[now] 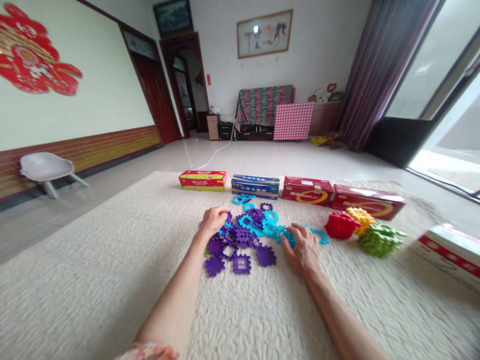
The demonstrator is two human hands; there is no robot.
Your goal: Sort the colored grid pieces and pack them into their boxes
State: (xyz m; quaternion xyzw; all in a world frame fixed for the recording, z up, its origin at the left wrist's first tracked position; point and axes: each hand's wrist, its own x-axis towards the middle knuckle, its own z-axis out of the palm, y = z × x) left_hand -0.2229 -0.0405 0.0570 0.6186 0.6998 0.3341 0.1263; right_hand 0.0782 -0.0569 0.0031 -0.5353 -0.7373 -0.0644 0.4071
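A loose pile of purple interlocking plastic tiles (243, 235) and light-blue interlocking plastic tiles (270, 220) lies in front of me, some solid squares and some open frames. At the pile's left edge is my left hand (215, 220), its fingers curled together against purple pieces; whatever they pinch is hidden. My right hand (304, 248) rests at the right side, fingers apart, over blue tiles (288, 237) and touching them. Right of it stand a red block (341, 226), a yellow block (360, 219) and a green block (379, 239) built from similar tiles.
A red-and-yellow box (202, 181), a blue box (255, 186) and two dark red boxes (307, 191) line up behind the pile. A white-and-red box (452, 257) lies at the right on the quilted cover (131, 250). A white chair (47, 167) stands left.
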